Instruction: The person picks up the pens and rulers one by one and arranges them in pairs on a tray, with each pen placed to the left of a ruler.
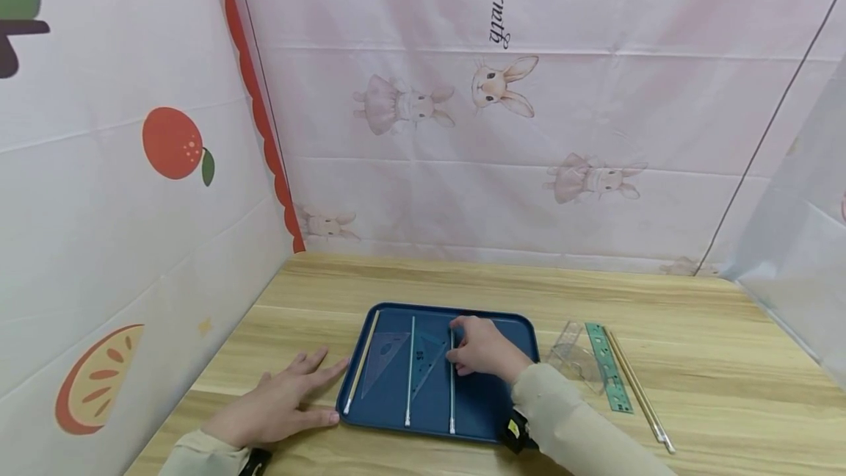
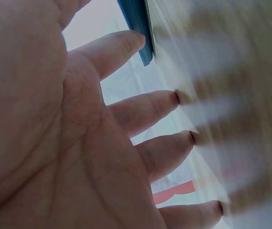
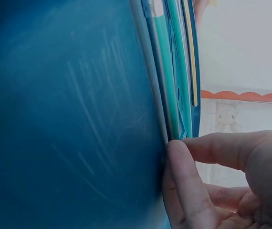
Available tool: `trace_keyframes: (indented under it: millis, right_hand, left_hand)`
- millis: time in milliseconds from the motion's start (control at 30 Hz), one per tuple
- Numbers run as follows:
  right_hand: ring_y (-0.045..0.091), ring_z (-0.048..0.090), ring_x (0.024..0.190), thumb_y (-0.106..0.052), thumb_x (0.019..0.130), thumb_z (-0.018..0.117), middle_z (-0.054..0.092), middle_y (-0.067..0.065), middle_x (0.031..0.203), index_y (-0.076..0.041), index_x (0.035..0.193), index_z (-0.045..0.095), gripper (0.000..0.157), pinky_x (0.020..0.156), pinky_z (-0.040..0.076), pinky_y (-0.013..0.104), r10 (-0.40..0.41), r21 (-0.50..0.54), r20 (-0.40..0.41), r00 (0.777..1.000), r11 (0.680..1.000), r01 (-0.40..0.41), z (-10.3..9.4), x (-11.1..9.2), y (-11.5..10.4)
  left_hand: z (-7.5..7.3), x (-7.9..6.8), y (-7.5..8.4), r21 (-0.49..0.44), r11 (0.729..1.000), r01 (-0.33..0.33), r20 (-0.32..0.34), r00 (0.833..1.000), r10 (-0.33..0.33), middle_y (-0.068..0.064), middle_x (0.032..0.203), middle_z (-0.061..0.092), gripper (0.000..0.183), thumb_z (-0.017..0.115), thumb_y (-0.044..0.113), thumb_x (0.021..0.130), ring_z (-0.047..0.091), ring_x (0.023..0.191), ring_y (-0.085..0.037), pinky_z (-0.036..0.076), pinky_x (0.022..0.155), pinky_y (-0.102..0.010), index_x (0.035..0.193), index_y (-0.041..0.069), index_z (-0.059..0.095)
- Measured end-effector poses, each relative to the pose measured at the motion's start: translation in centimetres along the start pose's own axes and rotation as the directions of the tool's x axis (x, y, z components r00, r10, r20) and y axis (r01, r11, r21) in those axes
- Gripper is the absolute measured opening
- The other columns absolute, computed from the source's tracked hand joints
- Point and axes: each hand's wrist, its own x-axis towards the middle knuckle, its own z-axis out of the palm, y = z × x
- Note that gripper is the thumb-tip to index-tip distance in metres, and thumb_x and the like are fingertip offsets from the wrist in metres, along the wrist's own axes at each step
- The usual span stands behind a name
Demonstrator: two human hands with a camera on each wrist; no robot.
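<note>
At the left edge of the tray [image 1: 485, 402], the left hand [image 1: 280, 402] is placed w/ its fingers straight & spread; the tray rim is touched by one fingertip. In the left wrist view most of the pic. is filled by the palm, & the table side is blurred. Inside the tray, from left to right, are seen: wooden pencil [image 1: 362, 362], purplish set square [image 1: 378, 366], first green pencil [image 1: 410, 373], bluish set square [image 1: 426, 358] (partly covered by that pencil; its marking is hard to read), & second green pencil [image 1: 452, 402]. The latter is pinched near its far end by the right hand [image 1: 485, 347], w/ fingers curled; its tip is hidden by them. The tray's near right corner is covered by the sleeve & a black device [image 1: 514, 430]. To the right of the tray, clear drawing tools [image 1: 581, 358] are laid; their no. cannot be told, as outlines are overlapped. Farther right of the tray are placed green ruler [image 1: 608, 369] & two pencils [image 1: 637, 388], side by side.
</note>
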Motion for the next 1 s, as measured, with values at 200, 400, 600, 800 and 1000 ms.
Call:
trace_keyframes:
  millis: [200, 400, 600, 800, 1000]
  right_hand:
    - [0.018, 0.073, 0.070, 0.001, 0.097, 0.076, 0.070, 0.013, 0.090, 0.004, 0.153, 0.051, 0.062, 0.067, 0.065, 0.032, -0.013, 0.000, 0.008, 1.000, 1.000, 0.013, 0.09, -0.04, 0.08]
    - [0.018, 0.074, 0.071, 0.002, 0.096, 0.076, 0.071, 0.014, 0.092, 0.005, 0.153, 0.051, 0.062, 0.068, 0.066, 0.032, -0.014, 0.011, 0.007, 1.000, 1.000, 0.014, 0.04, -0.09, 0.06]
    - [0.018, 0.074, 0.072, 0.002, 0.097, 0.076, 0.072, 0.014, 0.093, 0.005, 0.153, 0.052, 0.061, 0.068, 0.066, 0.032, -0.013, 0.013, 0.010, 1.000, 1.000, 0.013, 0.03, -0.05, 0.15]
    - [0.018, 0.074, 0.072, -0.001, 0.097, 0.076, 0.074, 0.014, 0.095, 0.004, 0.153, 0.052, 0.060, 0.068, 0.066, 0.032, -0.018, 0.011, 0.010, 1.000, 1.000, 0.018, -0.13, -0.18, 0.17]
    - [0.019, 0.074, 0.074, -0.003, 0.098, 0.076, 0.075, 0.014, 0.096, 0.002, 0.150, 0.055, 0.055, 0.069, 0.066, 0.034, -0.012, 0.043, 0.001, 1.000, 0.999, 0.012, -0.69, -0.54, 0.28]
  left_hand:
    - [0.01, 0.03, -0.02, -0.002, 1.000, 0.002, 0.005, 1.000, -0.002, -0.028, 0.175, 0.027, 0.087, 0.072, 0.064, 0.094, 0.023, 0.155, -0.068, 0.018, 0.097, -0.100, 0.167, 0.030, 0.041]
    - [0.02, 0.05, -0.07, 0.003, 1.000, 0.005, 0.005, 1.000, -0.005, -0.027, 0.175, 0.026, 0.087, 0.072, 0.064, 0.094, 0.023, 0.155, -0.067, 0.018, 0.097, -0.100, 0.167, 0.030, 0.040]
    - [0.04, 0.10, -0.06, -0.003, 1.000, 0.011, 0.010, 1.000, -0.011, -0.026, 0.176, 0.026, 0.087, 0.072, 0.064, 0.094, 0.022, 0.156, -0.067, 0.019, 0.098, -0.099, 0.168, 0.031, 0.040]
    - [0.08, 0.16, -0.15, -0.003, 1.000, 0.011, 0.010, 1.000, -0.011, -0.027, 0.175, 0.026, 0.088, 0.072, 0.064, 0.094, 0.023, 0.155, -0.067, 0.019, 0.098, -0.099, 0.168, 0.030, 0.040]
    - [0.05, 0.15, -0.15, -0.013, 1.000, 0.016, 0.018, 1.000, -0.016, -0.025, 0.176, 0.026, 0.088, 0.072, 0.064, 0.094, 0.022, 0.156, -0.066, 0.019, 0.098, -0.099, 0.168, 0.030, 0.039]
